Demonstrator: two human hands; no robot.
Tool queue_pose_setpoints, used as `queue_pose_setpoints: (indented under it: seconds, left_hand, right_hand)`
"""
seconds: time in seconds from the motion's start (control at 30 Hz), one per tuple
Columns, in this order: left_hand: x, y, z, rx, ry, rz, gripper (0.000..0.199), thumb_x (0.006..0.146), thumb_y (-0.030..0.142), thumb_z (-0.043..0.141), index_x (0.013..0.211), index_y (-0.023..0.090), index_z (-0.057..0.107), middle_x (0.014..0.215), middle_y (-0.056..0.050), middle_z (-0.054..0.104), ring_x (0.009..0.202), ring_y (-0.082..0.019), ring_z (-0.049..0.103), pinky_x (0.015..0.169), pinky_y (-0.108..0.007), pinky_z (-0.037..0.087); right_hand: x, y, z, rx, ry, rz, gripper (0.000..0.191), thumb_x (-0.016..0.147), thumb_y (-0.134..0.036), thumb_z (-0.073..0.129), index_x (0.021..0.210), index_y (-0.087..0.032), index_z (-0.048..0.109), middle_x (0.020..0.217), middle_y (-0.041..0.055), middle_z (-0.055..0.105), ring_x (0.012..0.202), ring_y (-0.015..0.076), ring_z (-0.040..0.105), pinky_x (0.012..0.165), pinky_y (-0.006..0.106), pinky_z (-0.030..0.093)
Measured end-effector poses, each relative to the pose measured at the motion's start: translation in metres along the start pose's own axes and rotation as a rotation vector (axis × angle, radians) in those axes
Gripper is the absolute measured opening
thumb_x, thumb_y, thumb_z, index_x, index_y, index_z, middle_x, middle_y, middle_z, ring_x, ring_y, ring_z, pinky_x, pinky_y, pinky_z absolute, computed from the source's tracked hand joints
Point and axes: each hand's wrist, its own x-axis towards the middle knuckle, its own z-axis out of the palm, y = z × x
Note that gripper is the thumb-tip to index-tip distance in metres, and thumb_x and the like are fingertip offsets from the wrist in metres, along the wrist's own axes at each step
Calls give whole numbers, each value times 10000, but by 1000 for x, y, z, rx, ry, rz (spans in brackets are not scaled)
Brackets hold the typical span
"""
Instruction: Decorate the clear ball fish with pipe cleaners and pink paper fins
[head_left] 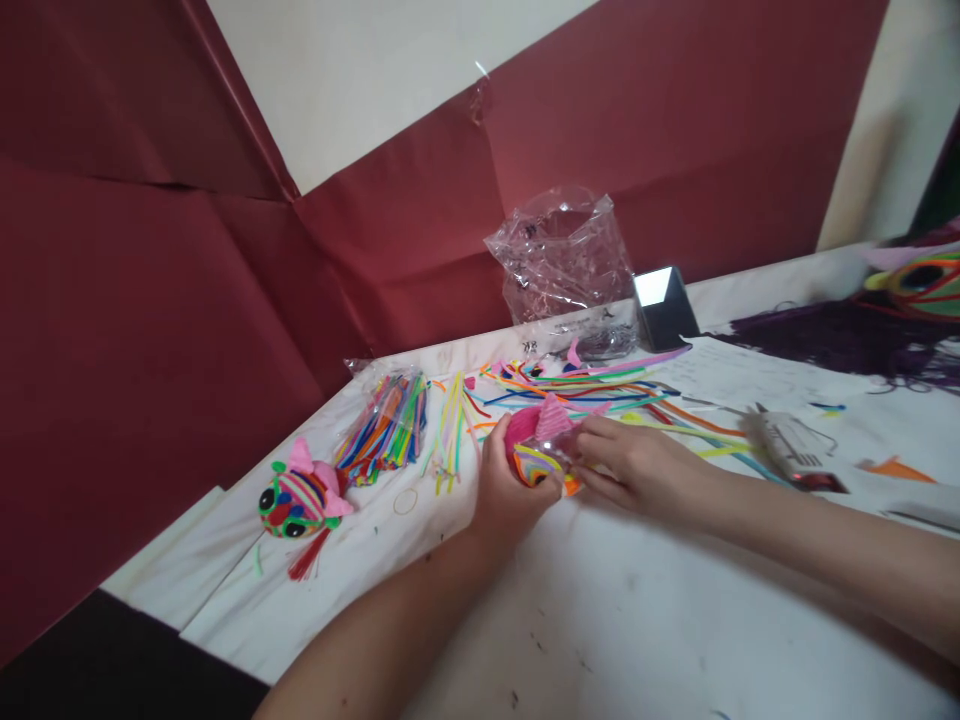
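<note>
My left hand (pixel 510 490) wraps round a small pink craft figure (pixel 529 425) covered in bands of coloured pipe cleaner, with a pink ear standing up on top. From the right, my right hand (pixel 626 465) reaches to the figure's side, its fingers bent together against it. Whatever lies between those fingertips is too small to make out. To the left sits a similar figure (pixel 294 500) with big black eyes, pink ears and a red tassel (pixel 306 558). Loose pipe cleaners (pixel 600 385) in many colours lie just behind my hands.
A bag of pipe cleaners (pixel 386 420) lies left of my hands. Behind stand a clear plastic bag (pixel 562 265) and a dark phone-like slab (pixel 665 308). At right are a paper sheet (pixel 757 370), a labelled packet (pixel 795 445) and dark purple strands (pixel 810 325). A red-covered wall (pixel 420 240) borders the table.
</note>
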Motion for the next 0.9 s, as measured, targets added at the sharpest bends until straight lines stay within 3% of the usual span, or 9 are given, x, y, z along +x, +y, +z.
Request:
queue_pose_setpoints:
  seconds: [0.17, 0.4, 0.63, 0.9]
  left_hand:
    - [-2, 6, 3, 180, 22, 125, 837, 532, 115, 757, 1313, 227, 478, 1328, -117, 496, 1309, -356, 403, 1147, -463, 273]
    - [-3, 2, 9, 472, 74, 370, 835, 553, 196, 744, 1325, 156, 429, 1296, -172, 502, 1237, -355, 488, 1084, -514, 388]
    - [-6, 3, 10, 611, 81, 427, 828, 573, 220, 718, 1329, 91, 407, 1277, -216, 503, 1237, -353, 500, 1069, -504, 430]
    - [-7, 2, 11, 635, 54, 432, 861, 572, 224, 735, 1348, 126, 375, 1298, -202, 497, 1250, -353, 491, 1074, -514, 422]
  right_hand:
    - [-1, -5, -4, 36, -64, -41, 274, 957, -229, 399, 1068, -175, 644, 918, 109, 633, 782, 196, 609, 649, 302, 488]
    - [1, -12, -1, -138, -198, -83, 424, 864, -115, 481, 1273, -184, 568, 915, 86, 633, 766, 218, 619, 650, 320, 469]
    - [-1, -13, 3, -178, -177, -72, 412, 849, -70, 455, 1231, -159, 582, 892, 90, 639, 772, 226, 632, 650, 313, 468]
    - [-1, -15, 1, -189, -172, -34, 378, 843, -63, 446, 1158, -197, 604, 858, 64, 644, 730, 198, 627, 621, 285, 442]
